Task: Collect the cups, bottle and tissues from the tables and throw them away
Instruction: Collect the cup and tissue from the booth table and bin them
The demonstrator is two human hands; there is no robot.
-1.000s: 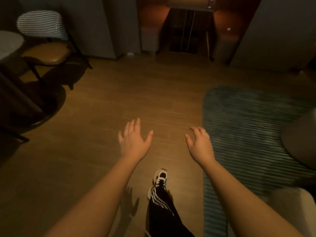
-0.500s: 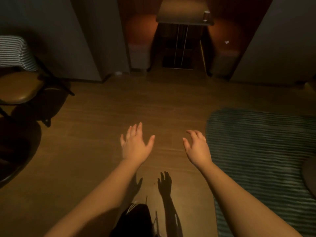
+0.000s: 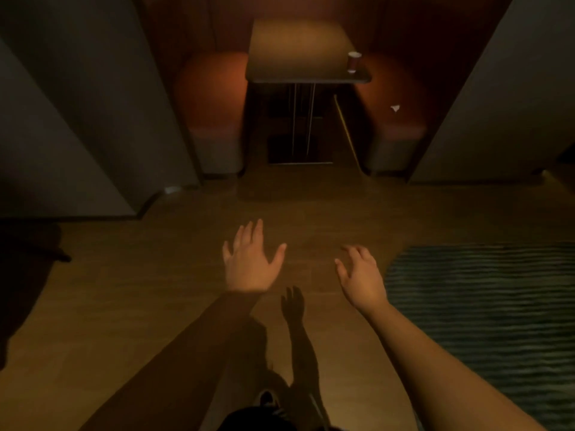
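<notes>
On my far left a grey partition wall (image 3: 77, 119) runs in towards the booth, its foot meeting the wooden floor (image 3: 155, 290), and a dark shape sits in shadow at the left edge; I cannot tell what it is. The floor between me and the booth is open, a wide bare strip straight ahead.

My left hand (image 3: 249, 262) hangs over that floor, palm down, fingers spread and straight, holding nothing. Its forearm is in shadow. Just right of it, my right hand (image 3: 361, 278) hangs at nearly the same height, fingers loosely curled and apart, also empty. The two hands are near each other but not touching.

Beyond them, the booth opens between an orange bench on the left (image 3: 211, 98) and a matching bench on the right (image 3: 395, 104). The table (image 3: 298, 48) stands between them, its near edge facing me, thin metal legs below.

The cup (image 3: 353, 61) stands upright at the table's near right corner, close to the edge, its long axis vertical and its white rim up. It is well apart from both hands, ahead and above the right one in view. A small white tissue (image 3: 395, 108) lies on the right bench seat, too small to read its shape.

On the right, another grey wall (image 3: 497, 104) bounds the booth, and a striped rug (image 3: 485, 306) covers the floor beside my right arm.
</notes>
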